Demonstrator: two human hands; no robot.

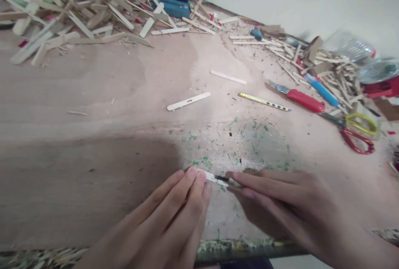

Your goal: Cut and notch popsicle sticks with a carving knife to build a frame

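Observation:
Near the table's front edge, my left hand (177,206) presses its fingertips together on one end of a pale craft stick (209,175). My right hand (277,198) pinches a thin dark blade-like piece (222,178) that lies along the stick's other end; its exact kind is hard to make out. Part of both pieces is hidden by the fingers. Farther back lies another craft stick (188,101) with a small dark slot in its middle. A plain craft stick (228,77) and a yellow pencil (264,102) with purple dots rest beyond my hands.
At the right lie a red-handled knife (305,100), a blue-handled tool (321,89) and scissors (358,132) with yellow and red loops. A heap of sticks (84,7) covers the back left, beside a dark object in a blue stand (173,6). Plastic bottles (352,46) lie far right.

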